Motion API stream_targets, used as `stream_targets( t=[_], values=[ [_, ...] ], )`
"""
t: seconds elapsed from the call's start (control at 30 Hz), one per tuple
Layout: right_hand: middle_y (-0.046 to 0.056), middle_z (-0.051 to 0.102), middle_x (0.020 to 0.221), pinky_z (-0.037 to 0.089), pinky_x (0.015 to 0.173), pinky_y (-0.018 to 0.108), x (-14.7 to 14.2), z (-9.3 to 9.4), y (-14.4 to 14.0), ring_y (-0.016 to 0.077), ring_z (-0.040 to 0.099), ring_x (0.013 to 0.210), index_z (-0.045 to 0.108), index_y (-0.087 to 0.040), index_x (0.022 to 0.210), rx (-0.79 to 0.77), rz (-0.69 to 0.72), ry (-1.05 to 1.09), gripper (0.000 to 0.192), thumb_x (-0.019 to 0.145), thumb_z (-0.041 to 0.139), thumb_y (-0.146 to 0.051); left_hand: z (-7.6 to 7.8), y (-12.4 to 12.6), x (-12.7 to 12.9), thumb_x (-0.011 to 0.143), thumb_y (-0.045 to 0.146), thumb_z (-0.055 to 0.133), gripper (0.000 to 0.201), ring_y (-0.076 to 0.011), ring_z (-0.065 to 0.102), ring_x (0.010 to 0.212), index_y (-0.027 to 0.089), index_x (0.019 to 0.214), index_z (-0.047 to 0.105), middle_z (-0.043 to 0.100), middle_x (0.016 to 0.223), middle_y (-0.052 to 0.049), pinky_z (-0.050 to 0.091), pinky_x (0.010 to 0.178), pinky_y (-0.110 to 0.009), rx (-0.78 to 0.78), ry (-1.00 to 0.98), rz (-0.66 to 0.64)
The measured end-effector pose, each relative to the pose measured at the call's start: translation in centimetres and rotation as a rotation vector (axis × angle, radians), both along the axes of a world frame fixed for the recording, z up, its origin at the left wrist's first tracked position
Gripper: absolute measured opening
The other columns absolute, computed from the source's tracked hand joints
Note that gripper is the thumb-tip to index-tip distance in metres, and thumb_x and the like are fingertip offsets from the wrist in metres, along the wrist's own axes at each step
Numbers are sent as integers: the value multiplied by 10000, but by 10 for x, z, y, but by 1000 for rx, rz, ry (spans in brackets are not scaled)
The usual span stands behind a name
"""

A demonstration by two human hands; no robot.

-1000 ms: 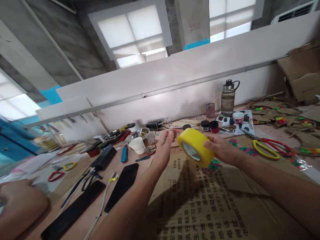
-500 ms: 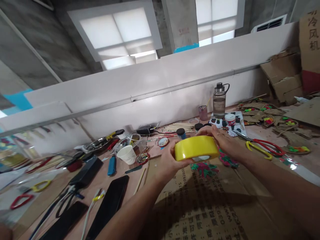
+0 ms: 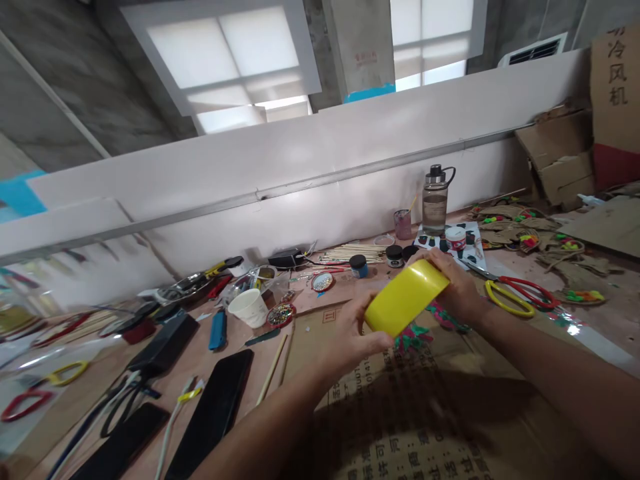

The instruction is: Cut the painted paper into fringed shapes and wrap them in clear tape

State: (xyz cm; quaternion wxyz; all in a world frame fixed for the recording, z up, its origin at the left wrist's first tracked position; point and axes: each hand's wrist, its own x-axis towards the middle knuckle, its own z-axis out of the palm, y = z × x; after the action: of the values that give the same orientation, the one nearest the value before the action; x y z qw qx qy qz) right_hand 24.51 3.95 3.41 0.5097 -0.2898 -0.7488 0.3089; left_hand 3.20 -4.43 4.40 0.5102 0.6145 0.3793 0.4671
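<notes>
At the far left edge of the frame, red and yellow scissor handles lie on the counter, and toward the lower left two black phones rest flat side by side with a white cable between them. Above these, left of centre, sit a blue utility knife and a white paper cup, the cup tilted toward the camera. In the middle of the frame the left hand rises from the bottom, its fingers curled around the lower left end of a yellow tape roll, with the thumb pressed on the near side. The roll is held in the air just above a sheet of printed cardboard, tilted so that its right end is higher. The right hand clasps that upper right end, fingers wrapped over the top edge of the roll. Behind the hands, against the white wall at upper right of centre, stands a clear water bottle with a dark cap, small paint pots near it. Right of the right hand lie scissors with one yellow and one red handle.
</notes>
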Motion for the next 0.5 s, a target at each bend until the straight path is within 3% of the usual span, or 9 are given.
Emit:
stream_targets(
  t=[0.1,0.17,0.3,0.43,0.5],
  values=[
    [74,692,859,501,818,407,-1,8,-8,257,623,862,673,-246,846,-53,29,-24,511,1009,373,-626,4,-4,2,576,596,903,623,-237,684,768,204,1031,736,745,894,-80,525,686,-319,-167,54,-172],
    [74,694,844,500,806,391,-6,12,-11,244,622,835,665,-233,800,-125,38,-38,551,1017,351,-630,4,-5,4,558,581,916,623,-234,690,722,197,1014,735,754,841,-79,524,663,-317,-209,9,-216],
    [82,718,1008,519,888,395,-16,12,-12,245,654,953,700,-212,974,-216,35,100,526,1013,386,-632,-1,-4,9,577,592,891,591,-228,676,663,180,968,729,740,760,-64,530,636,-325,-188,-81,-66],
    [103,684,1282,437,1109,456,-20,7,-18,261,596,1239,685,-218,1223,41,19,28,500,1033,411,-591,3,-4,13,615,518,876,496,-219,666,737,184,954,737,741,838,-50,528,663,-307,-105,-2,142],
    [116,662,1358,413,1149,495,-21,6,-24,272,556,1320,660,-222,1315,192,-2,-63,496,1030,448,-569,6,-5,14,639,467,872,465,-217,662,789,179,978,734,739,881,-46,525,683,-293,-35,42,211]
  ],
)
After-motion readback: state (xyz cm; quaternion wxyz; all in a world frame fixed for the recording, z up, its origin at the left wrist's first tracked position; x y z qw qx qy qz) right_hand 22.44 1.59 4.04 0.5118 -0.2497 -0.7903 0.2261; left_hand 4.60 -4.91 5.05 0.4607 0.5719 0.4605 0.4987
